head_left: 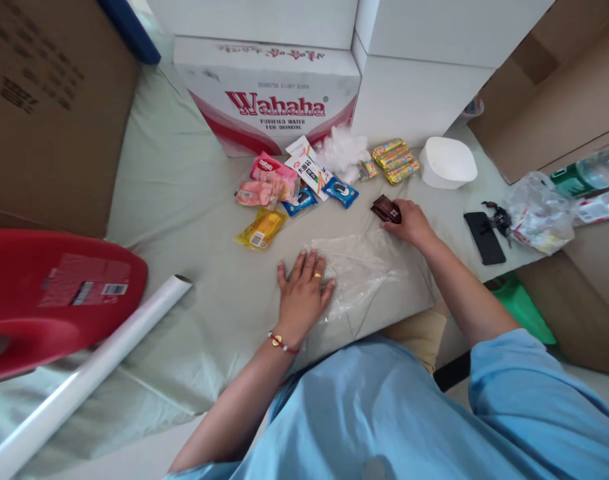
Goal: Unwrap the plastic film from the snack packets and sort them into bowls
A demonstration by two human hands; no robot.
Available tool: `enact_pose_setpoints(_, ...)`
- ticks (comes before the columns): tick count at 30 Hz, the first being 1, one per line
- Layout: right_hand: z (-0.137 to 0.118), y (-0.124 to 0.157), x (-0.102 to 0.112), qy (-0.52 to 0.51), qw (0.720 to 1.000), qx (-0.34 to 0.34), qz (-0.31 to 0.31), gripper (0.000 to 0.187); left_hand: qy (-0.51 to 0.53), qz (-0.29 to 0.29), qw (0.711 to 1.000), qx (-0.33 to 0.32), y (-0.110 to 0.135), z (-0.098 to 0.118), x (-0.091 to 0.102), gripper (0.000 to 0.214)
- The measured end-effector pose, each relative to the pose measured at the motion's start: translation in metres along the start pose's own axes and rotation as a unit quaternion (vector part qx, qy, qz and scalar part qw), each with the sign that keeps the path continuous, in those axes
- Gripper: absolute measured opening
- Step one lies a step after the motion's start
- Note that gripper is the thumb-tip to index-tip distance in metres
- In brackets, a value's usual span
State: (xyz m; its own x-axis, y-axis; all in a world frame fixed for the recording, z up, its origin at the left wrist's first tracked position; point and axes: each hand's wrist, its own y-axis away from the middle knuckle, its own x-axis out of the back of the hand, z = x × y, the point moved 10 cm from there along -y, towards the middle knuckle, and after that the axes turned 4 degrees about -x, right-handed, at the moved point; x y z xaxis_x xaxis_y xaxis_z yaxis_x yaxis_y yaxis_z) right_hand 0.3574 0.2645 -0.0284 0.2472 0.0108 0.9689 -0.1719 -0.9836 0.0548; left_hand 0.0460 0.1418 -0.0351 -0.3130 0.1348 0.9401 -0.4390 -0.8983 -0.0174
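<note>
The left hand (301, 293) lies flat with open fingers, at the edge of thin, wrinkled plastic (371, 270). The right hand (411, 224) grips small, flat brown packets (385, 209).

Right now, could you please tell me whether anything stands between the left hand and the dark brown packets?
Nothing upright does; only wrinkled clear plastic lies flat between the left hand and the dark brown packets at the right hand.

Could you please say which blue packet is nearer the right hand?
The rightmost blue packet; the other blue packet lies farther left, beside the yellow packet.
</note>
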Motion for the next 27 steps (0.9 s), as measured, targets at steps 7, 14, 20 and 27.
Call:
enact_pose_setpoints(7, 0.007, -0.009, 0.032, -0.095, 0.995, -0.018, 0.024, 0.053, -0.019, -0.004, 0.999, 0.030, 0.001, -0.007, 0.000, 0.075)
enact_pose_setpoints(14, -0.117, 0.036, 0.047, -0.326, 0.905, 0.250, -0.113, 0.064, -0.047, -0.011, 0.998, 0.034, 0.001, -0.006, -0.002, 0.081)
enact_pose_setpoints(20, -0.159, 0.124, -0.001, -0.242, 0.794, 0.400, -0.389, 0.054, -0.057, -0.018, 0.997, 0.058, 0.000, -0.008, -0.001, 0.076)
enact_pose_setpoints(27, -0.036, 0.190, 0.000, -0.182, 0.797, 0.227, -0.529, 0.051, -0.029, -0.005, 0.996, 0.084, 0.000, -0.016, 0.001, 0.069)
